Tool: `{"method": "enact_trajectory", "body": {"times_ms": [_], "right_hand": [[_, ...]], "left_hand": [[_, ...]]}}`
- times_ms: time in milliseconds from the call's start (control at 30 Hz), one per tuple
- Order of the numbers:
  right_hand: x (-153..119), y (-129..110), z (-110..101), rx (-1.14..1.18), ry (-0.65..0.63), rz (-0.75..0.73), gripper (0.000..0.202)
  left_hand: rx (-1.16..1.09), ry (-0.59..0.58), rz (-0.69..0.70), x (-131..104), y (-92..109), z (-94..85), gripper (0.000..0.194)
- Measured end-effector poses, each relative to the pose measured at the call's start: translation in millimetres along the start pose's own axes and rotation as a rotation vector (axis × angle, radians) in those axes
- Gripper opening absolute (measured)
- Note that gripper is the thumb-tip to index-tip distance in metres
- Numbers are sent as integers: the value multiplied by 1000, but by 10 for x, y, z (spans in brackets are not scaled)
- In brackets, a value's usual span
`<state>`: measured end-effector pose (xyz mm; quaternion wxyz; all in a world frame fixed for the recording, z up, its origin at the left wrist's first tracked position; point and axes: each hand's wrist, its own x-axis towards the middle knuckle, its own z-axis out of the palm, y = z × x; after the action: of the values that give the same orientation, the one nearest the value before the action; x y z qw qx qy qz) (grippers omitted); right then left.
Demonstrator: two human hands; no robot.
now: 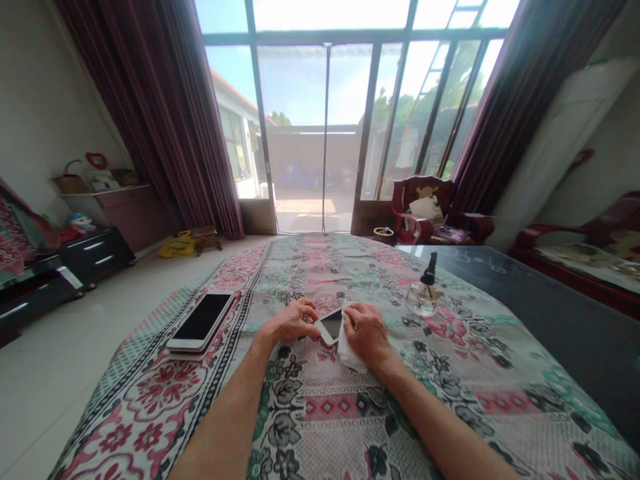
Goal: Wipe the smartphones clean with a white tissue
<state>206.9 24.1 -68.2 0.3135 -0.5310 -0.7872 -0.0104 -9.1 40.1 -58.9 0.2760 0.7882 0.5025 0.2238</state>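
A small white phone with a dark screen [331, 325] lies at an angle on the patterned tablecloth [330, 405]. My left hand [295, 320] grips its left edge between thumb and fingers. Under my right hand [367, 328] is a white cloth [350, 353], pinched by the fingers and pressed on the right part of the phone, which it covers. To the left lie larger white devices with a black screen on top [203, 321], stacked. A clear glass bottle with a black top [424, 293] stands to the right of my hands.
A dark tabletop [525, 300] extends beyond the cloth on the right. Wooden chairs [425, 207] stand past it. A yellow bag [177, 245] sits on the floor at the left, near purple curtains [200, 167]. Glass doors [315, 133] are ahead.
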Motion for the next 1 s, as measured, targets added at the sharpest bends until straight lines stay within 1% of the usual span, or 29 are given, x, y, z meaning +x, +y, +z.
{"method": "enact_trajectory", "body": {"times_ms": [133,200,300,433,533,667,833,1000], "right_hand": [[-107,-136,8,11,-5,-100,14],[-123,-159,23,8,-5,-111,13],[-76,-106,64,40,2,-110,14],[41,37,134,111,-38,-169,24],[81,94,153,137,-46,-192,24],[43,78,98,134,15,-148,16],[-38,49,3,-5,64,-47,11],[-50,73,20,-31,74,-31,12]], "left_hand": [[-16,8,-21,3,3,18,22],[-24,9,-13,7,0,24,21],[-43,3,-6,11,-7,25,22],[-51,-7,18,21,-28,22,21],[-59,-1,34,26,-44,22,20],[-56,4,20,26,-54,24,22],[-49,1,4,32,-82,39,22],[-59,11,4,29,-69,40,22]]}}
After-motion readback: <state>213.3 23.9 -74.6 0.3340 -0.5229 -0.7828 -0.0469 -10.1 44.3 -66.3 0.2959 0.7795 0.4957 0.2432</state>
